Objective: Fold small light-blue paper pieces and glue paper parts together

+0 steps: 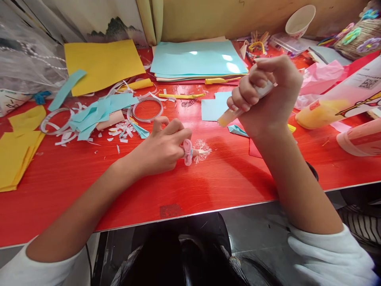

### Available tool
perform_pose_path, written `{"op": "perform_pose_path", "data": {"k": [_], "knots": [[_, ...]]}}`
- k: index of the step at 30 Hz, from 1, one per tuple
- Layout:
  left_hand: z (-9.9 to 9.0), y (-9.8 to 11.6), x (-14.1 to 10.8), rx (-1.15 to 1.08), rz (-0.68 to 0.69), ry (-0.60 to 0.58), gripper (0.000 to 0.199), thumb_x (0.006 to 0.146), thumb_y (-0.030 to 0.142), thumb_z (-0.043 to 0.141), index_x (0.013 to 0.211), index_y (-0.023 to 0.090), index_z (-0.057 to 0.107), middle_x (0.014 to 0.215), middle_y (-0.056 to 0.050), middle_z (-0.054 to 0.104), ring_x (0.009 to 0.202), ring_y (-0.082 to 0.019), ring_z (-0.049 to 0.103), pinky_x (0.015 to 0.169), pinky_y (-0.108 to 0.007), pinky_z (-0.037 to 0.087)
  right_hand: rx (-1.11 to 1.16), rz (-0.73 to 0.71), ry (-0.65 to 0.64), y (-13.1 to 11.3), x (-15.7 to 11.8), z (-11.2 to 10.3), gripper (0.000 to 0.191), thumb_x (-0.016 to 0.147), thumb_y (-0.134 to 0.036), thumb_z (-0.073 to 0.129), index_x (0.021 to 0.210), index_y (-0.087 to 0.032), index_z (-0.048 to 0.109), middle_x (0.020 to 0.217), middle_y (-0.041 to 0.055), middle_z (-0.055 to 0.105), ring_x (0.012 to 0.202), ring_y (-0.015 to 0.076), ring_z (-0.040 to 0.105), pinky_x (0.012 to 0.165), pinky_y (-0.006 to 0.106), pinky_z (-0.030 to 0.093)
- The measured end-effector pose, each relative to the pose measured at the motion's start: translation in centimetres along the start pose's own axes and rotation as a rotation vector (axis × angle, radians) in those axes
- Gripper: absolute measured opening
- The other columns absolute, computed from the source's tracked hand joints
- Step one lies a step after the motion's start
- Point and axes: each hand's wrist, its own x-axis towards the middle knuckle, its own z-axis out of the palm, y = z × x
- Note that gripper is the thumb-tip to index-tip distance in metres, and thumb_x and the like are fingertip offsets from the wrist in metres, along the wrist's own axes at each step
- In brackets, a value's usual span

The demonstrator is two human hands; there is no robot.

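My left hand (165, 147) rests low over the red table with its fingers curled. Between thumb and fingertips it pinches a small craft flower with a fuzzy pink bow (187, 152) at its stem and a wispy white fringed head (202, 151). The head points right, close to the tabletop. Raised higher on the right, my right hand (266, 93) is wrapped round a clear glue bottle (230, 116). Its yellowish tip slants down to the left, above the flower and apart from it. Most of the bottle's body is hidden in the fist.
Blue paper strips (98, 113), white scraps and a tape roll (147, 109) lie left of centre. Yellow sheets (101, 63) and a stack of blue paper (198, 59) line the back. A printed plastic cup (342, 95) and a pink-lidded jar (360, 137) stand at right.
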Motion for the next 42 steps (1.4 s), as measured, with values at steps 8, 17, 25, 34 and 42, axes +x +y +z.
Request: {"op": "perform_pose_path", "data": {"k": [8, 17, 25, 34, 42], "knots": [[-0.2, 0.8, 0.5, -0.073, -0.191, 0.094, 0.048, 0.086, 0.004, 0.032, 0.119, 0.032, 0.053, 0.088, -0.003, 0.043, 0.084, -0.016, 0.034, 0.074, -0.035, 0.024, -0.008, -0.035, 0.039, -0.3, -0.1, 0.5, 0.032, 0.070, -0.023, 0.044, 0.046, -0.020, 0.024, 0.037, -0.0041, 0.018, 0.031, 0.0083, 0.022, 0.039, 0.028, 0.018], [1.1, 0.6, 0.0, 0.024, -0.082, -0.300, 0.065, 0.069, -0.008, 0.034, 0.118, 0.031, 0.053, 0.086, -0.003, 0.040, 0.081, -0.018, 0.033, 0.069, -0.034, 0.018, -0.048, -0.025, 0.019, -0.2, -0.4, 0.5, 0.032, 0.074, -0.020, 0.041, 0.046, -0.020, 0.025, 0.039, -0.0033, 0.018, 0.033, 0.0093, 0.022, 0.041, 0.029, 0.019], [-0.3, 0.1, 0.4, -0.169, -0.043, -0.076, 0.039, 0.078, -0.002, 0.036, 0.062, 0.019, 0.065, 0.075, -0.003, 0.044, 0.074, -0.014, 0.035, 0.072, -0.035, 0.020, -0.088, -0.056, 0.012, 0.0, -0.4, 0.5, 0.031, 0.069, -0.023, 0.046, 0.046, -0.021, 0.025, 0.039, -0.0037, 0.019, 0.034, 0.0093, 0.021, 0.041, 0.030, 0.020], [1.4, 0.9, 0.3, -0.090, -0.217, -0.146, 0.063, 0.084, 0.005, 0.028, 0.139, 0.035, 0.023, 0.089, -0.004, 0.037, 0.080, -0.017, 0.035, 0.072, -0.033, 0.027, -0.081, -0.148, 0.012, 0.3, -0.5, 1.0, 0.032, 0.068, -0.021, 0.049, 0.043, -0.021, 0.030, 0.040, -0.0035, 0.017, 0.032, 0.0090, 0.020, 0.038, 0.030, 0.021], [0.6, 0.5, 0.2, -0.066, -0.077, -0.223, 0.039, 0.075, -0.005, 0.035, 0.080, 0.019, 0.065, 0.078, -0.004, 0.039, 0.080, -0.017, 0.034, 0.069, -0.034, 0.019, -0.095, -0.125, 0.050, 0.7, -0.4, 1.3, 0.032, 0.066, -0.021, 0.051, 0.041, -0.021, 0.030, 0.041, -0.0040, 0.015, 0.031, 0.0077, 0.018, 0.037, 0.030, 0.017]]}}
